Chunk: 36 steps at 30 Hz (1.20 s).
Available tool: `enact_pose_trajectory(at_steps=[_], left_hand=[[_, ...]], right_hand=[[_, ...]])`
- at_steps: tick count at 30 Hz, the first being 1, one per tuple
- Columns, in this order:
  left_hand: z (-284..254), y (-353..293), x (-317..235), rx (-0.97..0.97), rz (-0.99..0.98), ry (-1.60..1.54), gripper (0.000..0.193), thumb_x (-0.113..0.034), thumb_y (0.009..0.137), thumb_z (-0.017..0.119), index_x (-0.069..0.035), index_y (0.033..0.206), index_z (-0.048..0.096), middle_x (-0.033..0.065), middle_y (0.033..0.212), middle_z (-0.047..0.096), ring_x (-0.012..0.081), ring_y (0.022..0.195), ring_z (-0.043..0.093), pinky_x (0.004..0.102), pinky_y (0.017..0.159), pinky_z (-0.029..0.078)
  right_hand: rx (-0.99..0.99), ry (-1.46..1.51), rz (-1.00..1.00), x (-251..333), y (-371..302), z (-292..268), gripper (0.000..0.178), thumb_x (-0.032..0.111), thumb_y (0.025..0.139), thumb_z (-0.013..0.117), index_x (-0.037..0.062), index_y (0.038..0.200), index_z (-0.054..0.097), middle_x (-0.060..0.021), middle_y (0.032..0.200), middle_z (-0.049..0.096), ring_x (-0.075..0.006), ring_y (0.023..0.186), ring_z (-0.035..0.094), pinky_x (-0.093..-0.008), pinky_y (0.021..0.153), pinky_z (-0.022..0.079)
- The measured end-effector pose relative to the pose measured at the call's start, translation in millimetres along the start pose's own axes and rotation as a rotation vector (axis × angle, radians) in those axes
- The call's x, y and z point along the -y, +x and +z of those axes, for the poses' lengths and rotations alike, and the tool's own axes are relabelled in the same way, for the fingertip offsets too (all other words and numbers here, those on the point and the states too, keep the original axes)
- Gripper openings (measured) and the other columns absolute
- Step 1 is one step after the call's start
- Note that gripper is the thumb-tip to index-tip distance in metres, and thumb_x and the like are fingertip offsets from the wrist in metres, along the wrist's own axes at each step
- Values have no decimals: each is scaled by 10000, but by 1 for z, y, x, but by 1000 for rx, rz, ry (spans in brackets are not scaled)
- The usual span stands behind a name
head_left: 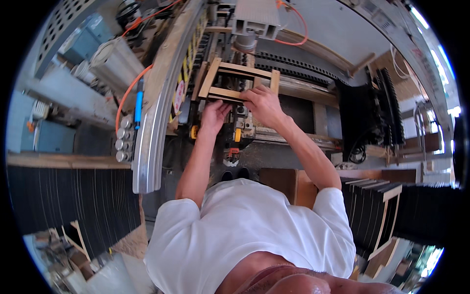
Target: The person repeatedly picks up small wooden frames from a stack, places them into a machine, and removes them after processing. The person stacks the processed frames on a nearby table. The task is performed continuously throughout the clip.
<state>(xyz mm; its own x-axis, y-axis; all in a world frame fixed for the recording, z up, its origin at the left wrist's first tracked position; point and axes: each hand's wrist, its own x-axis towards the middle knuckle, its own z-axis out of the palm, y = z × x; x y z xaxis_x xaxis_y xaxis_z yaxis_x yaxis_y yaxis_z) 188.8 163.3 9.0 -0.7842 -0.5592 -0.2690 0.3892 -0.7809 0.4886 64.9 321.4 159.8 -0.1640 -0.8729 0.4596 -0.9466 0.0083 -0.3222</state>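
Note:
A rectangular wooden frame (225, 93), with pale end pieces and dark-edged rails, lies tilted on the machine bed in front of me. My right hand (265, 105) is closed on its near rail toward the right end, fingers bent over the wood. Just below the same rail, nearer its left end, my left hand (213, 116) has its fingers apart and slightly bent. Their tips reach close under the frame; whether they touch it is hard to tell. Beneath the hands sits a narrow machine fixture (237, 133) with yellow and orange parts.
Above the frame hangs a machine head (246, 44). A metal-edged beam (152, 132) runs along my left, with a blue pen-like object (138, 108) on it. Stacks of dark frames stand left (73, 196) and right (367, 210). A black cable chain (389, 112) is at right.

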Motion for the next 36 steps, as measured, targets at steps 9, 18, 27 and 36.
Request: enact_pose_trajectory(at_steps=[9, 18, 27, 36], left_hand=[[0, -28, 11, 59, 118, -63, 214, -96, 943, 551, -24, 1144, 561, 101, 1133, 610, 251, 1093, 570, 427, 1022, 437], [12, -127, 30, -233, 217, 202, 284, -97, 982, 522, -28, 1255, 491, 142, 1280, 564, 270, 1180, 564, 437, 1007, 469], [-4, -274, 31, -281, 242, 228, 283, -28, 963, 516, -32, 1245, 499, 132, 1208, 595, 278, 1128, 602, 401, 949, 525], [-48, -327, 3, -336, 229, 236, 259, -34, 947, 564, -30, 1204, 531, 121, 1158, 616, 267, 1102, 608, 407, 967, 512]], right_hand=[[122, -84, -120, -12, 24, 68, 243, 96, 709, 677, 57, 921, 565, -125, 851, 651, -312, 862, 622, -420, 765, 462], [59, -121, -82, -50, 69, 102, 230, 55, 704, 628, 50, 918, 542, -147, 823, 659, -329, 825, 638, -433, 745, 469], [222, -313, -24, -64, 113, 120, 288, 50, 721, 651, 27, 988, 545, -152, 876, 681, -332, 932, 626, -425, 807, 443], [294, -803, -110, -73, 172, 136, 242, 158, 852, 598, 68, 1076, 601, -58, 850, 714, -265, 986, 628, -435, 920, 341]])
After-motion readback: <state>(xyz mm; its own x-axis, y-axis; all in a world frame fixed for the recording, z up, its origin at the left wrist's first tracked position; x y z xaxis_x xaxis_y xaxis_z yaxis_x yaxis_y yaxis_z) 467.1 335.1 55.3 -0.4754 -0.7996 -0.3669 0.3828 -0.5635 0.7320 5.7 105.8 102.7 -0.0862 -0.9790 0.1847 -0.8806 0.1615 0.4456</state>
